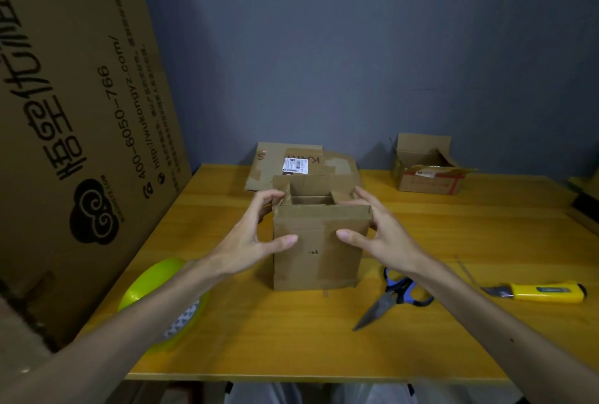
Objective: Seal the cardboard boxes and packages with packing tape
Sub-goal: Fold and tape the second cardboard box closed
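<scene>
A small brown cardboard box stands upright in the middle of the wooden table, its top flaps raised and the inside open. My left hand grips its left side, thumb on the front face and fingers at the left flap. My right hand grips the right side the same way, thumb on the front. A yellow-green roll of packing tape lies at the table's left edge, partly under my left forearm.
Blue-handled scissors and a yellow utility knife lie to the right. A flattened labelled box lies behind, and an open small box sits at the back right. A big printed carton leans on the left.
</scene>
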